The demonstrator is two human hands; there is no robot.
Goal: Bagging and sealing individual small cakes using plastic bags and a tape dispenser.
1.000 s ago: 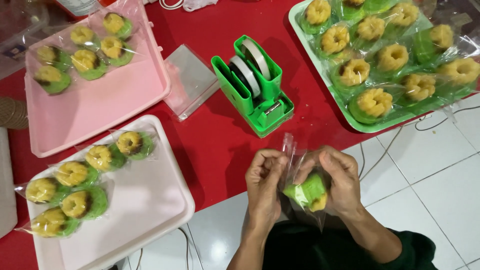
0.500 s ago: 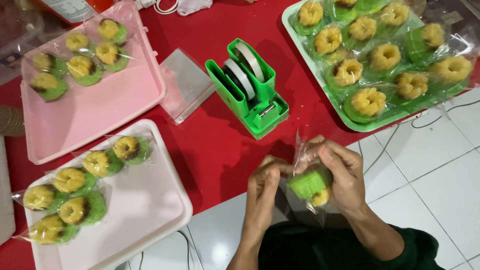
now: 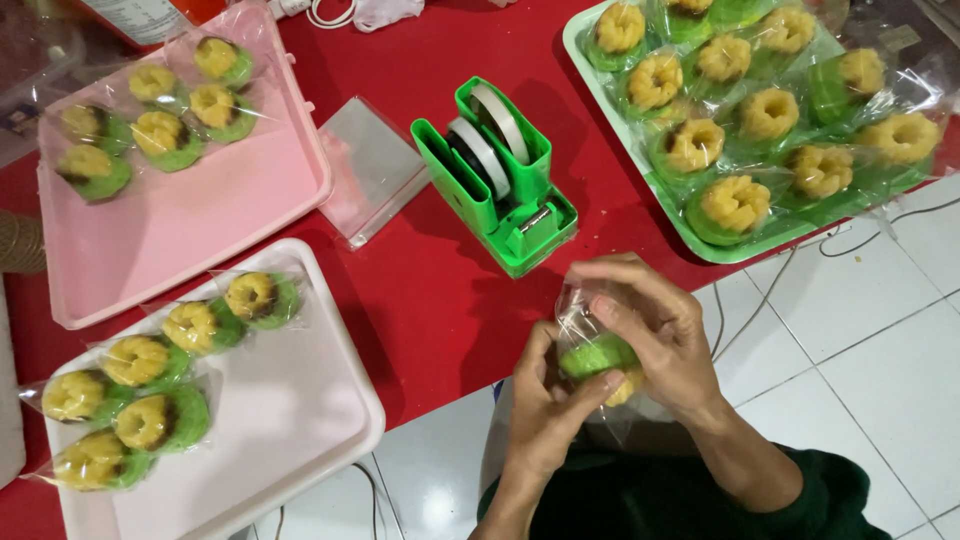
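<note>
We grip a bagged cake [image 3: 598,358] in both hands: left [image 3: 548,400] fingers curled underneath, right [image 3: 655,325] closed over.

Clear plastic bag [image 3: 590,330] sat between your hands; flat clear bags [image 3: 375,170] lay mid-counter; a white-labelled container [image 3: 135,18] stood top-left.

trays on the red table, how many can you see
3: a pink tray at upper left, a paler pink tray at lower left, and a green tray at upper right, cut off by the frame edge. Each holds bagged cakes. Others may lie out of view.
</note>
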